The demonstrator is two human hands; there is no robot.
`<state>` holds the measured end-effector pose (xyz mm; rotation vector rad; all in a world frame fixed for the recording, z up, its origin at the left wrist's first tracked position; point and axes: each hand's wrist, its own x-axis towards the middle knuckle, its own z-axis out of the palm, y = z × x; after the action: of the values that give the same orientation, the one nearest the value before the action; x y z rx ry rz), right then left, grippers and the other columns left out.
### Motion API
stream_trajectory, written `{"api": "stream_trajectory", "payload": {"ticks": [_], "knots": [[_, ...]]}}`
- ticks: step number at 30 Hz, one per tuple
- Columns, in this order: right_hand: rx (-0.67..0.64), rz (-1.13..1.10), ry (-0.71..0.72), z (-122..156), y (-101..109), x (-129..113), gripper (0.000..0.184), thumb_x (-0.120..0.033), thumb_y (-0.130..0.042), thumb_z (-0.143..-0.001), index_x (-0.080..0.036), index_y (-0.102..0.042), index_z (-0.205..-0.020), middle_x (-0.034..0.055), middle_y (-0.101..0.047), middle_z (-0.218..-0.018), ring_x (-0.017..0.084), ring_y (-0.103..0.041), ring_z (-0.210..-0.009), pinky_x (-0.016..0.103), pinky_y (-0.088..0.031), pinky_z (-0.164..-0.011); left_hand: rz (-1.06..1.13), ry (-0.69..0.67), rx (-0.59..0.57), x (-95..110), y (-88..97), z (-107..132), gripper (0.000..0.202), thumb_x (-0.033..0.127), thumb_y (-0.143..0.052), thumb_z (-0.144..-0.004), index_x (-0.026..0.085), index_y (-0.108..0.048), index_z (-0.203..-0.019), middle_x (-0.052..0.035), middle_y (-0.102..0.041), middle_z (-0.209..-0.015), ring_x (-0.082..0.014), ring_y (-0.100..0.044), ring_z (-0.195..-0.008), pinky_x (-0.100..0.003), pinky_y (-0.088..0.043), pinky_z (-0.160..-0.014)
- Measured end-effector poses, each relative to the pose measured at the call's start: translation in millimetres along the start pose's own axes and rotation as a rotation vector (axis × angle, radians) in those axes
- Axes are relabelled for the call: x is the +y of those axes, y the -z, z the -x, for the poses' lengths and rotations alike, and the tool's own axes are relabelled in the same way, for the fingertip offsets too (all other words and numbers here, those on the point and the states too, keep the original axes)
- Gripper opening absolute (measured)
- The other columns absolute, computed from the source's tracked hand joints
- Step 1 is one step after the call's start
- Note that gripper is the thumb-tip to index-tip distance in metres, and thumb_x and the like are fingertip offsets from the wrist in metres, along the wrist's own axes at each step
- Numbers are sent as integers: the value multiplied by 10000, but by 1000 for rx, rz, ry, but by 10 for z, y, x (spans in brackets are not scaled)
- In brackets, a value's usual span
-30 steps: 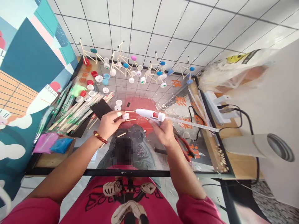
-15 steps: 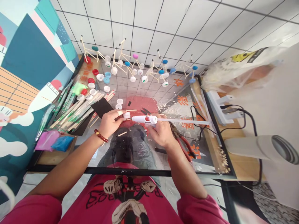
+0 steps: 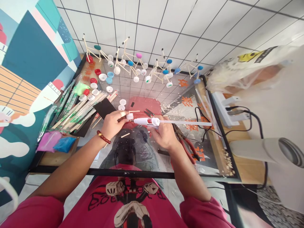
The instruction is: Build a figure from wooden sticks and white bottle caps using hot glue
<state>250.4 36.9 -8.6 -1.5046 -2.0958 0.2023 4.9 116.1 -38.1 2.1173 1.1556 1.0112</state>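
My left hand (image 3: 112, 124), with a bandaged finger and a red bead bracelet, pinches a small white bottle cap (image 3: 129, 116) with a thin wooden stick (image 3: 135, 111) at its top. My right hand (image 3: 163, 134) grips a white and red hot glue gun (image 3: 144, 121), held level. A long glue stick (image 3: 185, 122) runs out of its back to the right. The gun's nozzle points left and stops just short of the cap. Any contact between them is hidden.
Finished stick-and-cap models (image 3: 140, 65) stand along the far side of the glass tabletop (image 3: 140, 158). Bundled chopsticks (image 3: 78, 110) and loose caps lie on the left, red-handled pliers (image 3: 187, 147) on the right. A power strip (image 3: 225, 110) and a plastic bag (image 3: 239, 69) sit further right.
Since a second ago, the glue gun has swung from tilted to level, and its nozzle has moved closer to the cap. My view has shifted slightly.
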Motion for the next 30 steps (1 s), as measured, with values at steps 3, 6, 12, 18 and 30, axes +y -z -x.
{"api": "stream_trajectory", "payload": {"ticks": [3, 6, 12, 18, 30], "knots": [[-1, -4, -6, 1, 4, -8, 218, -353, -505, -948, -200, -563, -1092, 101, -703, -991, 273, -643, -857, 428, -461, -859, -3, 1, -3, -3, 2, 5, 230, 205, -726, -840, 186, -771, -1065, -69, -783, -1087, -213, -733, -984, -337, -565, -955], [8, -11, -7, 0, 3, -22, 221, -359, -507, -946, -200, -572, -1086, 109, -704, -1009, 283, -643, -879, 435, -461, -867, -4, 7, -7, -1, 3, 7, 230, 211, -723, -845, 188, -769, -1069, -67, -782, -1090, -210, -735, -972, -334, -570, -943], [23, -23, -25, -1, 25, -14, 212, -341, -500, -935, -202, -568, -1079, 100, -708, -997, 275, -654, -862, 418, -459, -840, -2, 2, -2, 4, 3, 3, 215, 232, -717, -851, 197, -769, -1057, -65, -785, -1078, -216, -735, -980, -340, -569, -940], [37, -33, -43, 2, 39, 21, 235, -355, -510, -926, -186, -576, -1075, 108, -710, -999, 279, -660, -855, 412, -461, -824, -23, 26, -11, 16, 1, 2, 218, 237, -718, -850, 211, -768, -1060, -52, -785, -1067, -207, -734, -961, -322, -570, -923], [57, -56, -42, 11, 31, 18, 238, -367, -531, -920, -193, -598, -1067, 106, -700, -1017, 284, -658, -878, 417, -466, -839, -25, 11, -7, 22, 6, -1, 211, 227, -734, -844, 197, -769, -1050, -53, -788, -1051, -203, -737, -938, -309, -573, -900]]}}
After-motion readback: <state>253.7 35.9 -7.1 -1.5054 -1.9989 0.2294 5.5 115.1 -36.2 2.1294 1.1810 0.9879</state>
